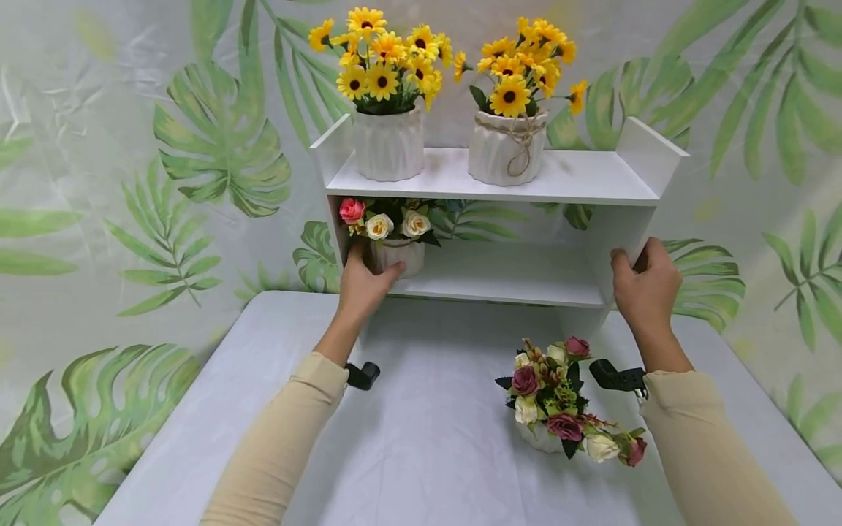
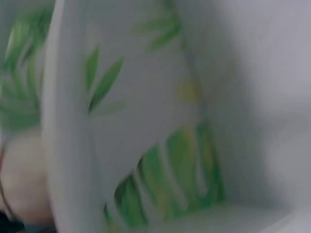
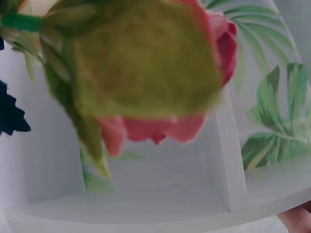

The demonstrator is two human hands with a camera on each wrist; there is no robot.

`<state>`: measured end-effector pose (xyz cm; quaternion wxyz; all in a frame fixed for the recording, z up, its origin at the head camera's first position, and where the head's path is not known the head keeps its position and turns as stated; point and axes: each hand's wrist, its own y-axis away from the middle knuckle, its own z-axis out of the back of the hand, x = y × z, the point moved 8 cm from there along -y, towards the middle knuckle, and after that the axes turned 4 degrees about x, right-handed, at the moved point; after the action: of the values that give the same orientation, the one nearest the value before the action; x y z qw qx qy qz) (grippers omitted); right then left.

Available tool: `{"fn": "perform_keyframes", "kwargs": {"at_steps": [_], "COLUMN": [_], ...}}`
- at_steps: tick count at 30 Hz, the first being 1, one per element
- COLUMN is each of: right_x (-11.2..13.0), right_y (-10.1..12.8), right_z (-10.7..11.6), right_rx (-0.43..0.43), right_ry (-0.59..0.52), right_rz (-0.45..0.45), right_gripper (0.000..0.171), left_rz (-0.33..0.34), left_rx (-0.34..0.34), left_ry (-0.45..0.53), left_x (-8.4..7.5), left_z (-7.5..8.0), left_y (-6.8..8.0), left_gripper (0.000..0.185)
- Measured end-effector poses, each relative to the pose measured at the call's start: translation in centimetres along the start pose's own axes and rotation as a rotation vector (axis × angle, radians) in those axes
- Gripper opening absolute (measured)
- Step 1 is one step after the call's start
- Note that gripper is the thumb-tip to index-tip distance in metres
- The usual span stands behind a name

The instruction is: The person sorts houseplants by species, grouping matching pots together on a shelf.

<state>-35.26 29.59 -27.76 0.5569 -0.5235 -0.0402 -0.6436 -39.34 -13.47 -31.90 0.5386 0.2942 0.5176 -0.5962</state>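
Observation:
A white shelf unit [image 1: 513, 292] stands on the table. On its lower board, at the left end, sits a white pot [image 1: 406, 257] of artificial roses, one pink and others cream. My left hand [image 1: 365, 281] grips this pot, thumb across its front and fingers at its left side; the fingertips are hidden. At the opposite side, my right hand [image 1: 647, 288] holds the front edge of the right side panel [image 1: 621, 226] between thumb and fingers. Close to the right wrist camera, a blurred pink flower [image 3: 155, 128] covers much of that view.
Two ribbed white pots with yellow daisies, left [image 1: 389, 150] and right [image 1: 506, 150], stand on the top board. Below my right forearm, a pot of burgundy and cream roses [image 1: 549, 409] stands on the white-covered table [image 1: 427, 438]. A leaf-patterned cloth [image 1: 224, 146] hangs behind.

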Motion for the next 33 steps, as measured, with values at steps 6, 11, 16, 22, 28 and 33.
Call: {"fn": "perform_keyframes", "kwargs": {"at_steps": [6,11,16,22,28,33], "right_x": [0.1,0.0,0.0,0.2,-0.1,-0.2], "right_y": [0.0,0.0,0.0,0.1,0.1,0.1], "right_z": [0.0,0.1,-0.1,-0.1,-0.5,-0.4], "right_rx": [-0.005,-0.007,0.006,-0.004,0.019,0.014], "right_ry": [-0.005,0.000,0.006,-0.002,0.002,-0.001], "right_rz": [0.008,0.000,-0.005,0.008,-0.018,-0.030], "right_gripper": [0.038,0.038,0.038,0.038,0.041,0.041], "left_rz": [-0.195,-0.127,-0.048,0.005,0.015,0.135], "left_rx": [-0.141,0.322,0.592,0.769,0.844,0.910], "left_ry": [0.079,-0.017,-0.074,-0.077,-0.087,0.074], "left_x": [0.2,2.3,4.7,6.1,5.6,5.6], "left_z": [-1.3,-8.1,-13.3,-17.6,-20.8,-22.3], "left_y": [6.0,9.0,11.8,13.9,14.7,15.0], "left_gripper": [0.015,0.008,0.015,0.016,0.036,0.060]}}
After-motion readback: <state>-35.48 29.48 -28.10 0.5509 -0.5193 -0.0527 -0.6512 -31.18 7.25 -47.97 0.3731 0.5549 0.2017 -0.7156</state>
